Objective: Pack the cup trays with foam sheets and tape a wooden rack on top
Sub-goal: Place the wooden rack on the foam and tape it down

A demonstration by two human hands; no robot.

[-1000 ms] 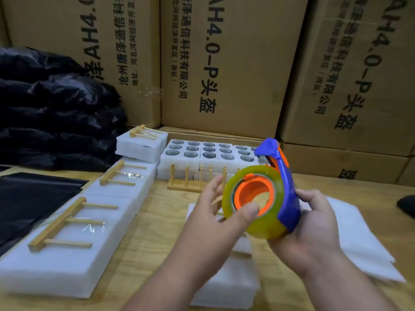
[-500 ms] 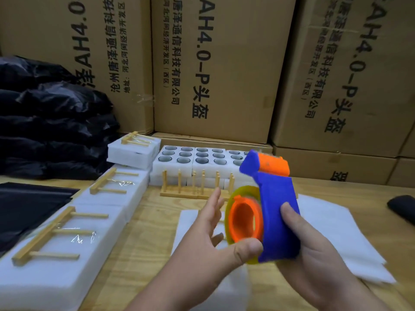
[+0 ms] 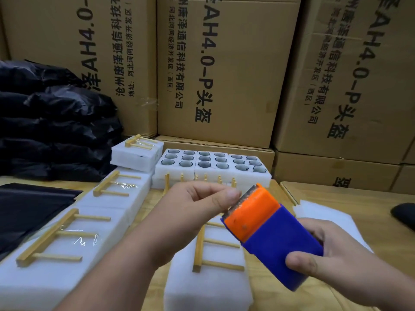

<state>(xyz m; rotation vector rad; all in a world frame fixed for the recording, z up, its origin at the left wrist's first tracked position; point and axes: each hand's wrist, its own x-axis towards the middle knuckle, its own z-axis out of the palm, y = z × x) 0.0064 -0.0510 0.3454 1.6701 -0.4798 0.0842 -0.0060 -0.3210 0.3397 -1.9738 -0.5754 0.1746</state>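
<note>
Blue-and-orange tape dispenser [image 3: 269,234] sits lower right of frame, gripped by the right hand [image 3: 336,254], thumb curled over its blue body. Left hand [image 3: 202,205] is at the orange cutter end, thumb and forefinger pinched together, probably on the tape end, though the clear tape itself can't be made out.

Target is the foam block [image 3: 208,286] at bottom centre with a wooden rack [image 3: 202,243] lying on top, directly under both hands. No tape visible on it yet.

Advice for the step: pull out enough tape to cross the rack and wrap down both foam sides, keep it taut so it doesn't fold on itself, and press it down over a rack bar, not just over foam.

Hidden: the tape roll, behind the dispenser body; the block's near end, cut off at the frame edge. Cup trays [image 3: 213,162] at centre back have cups showing in them; their front row is partly blocked by another rack.
</note>
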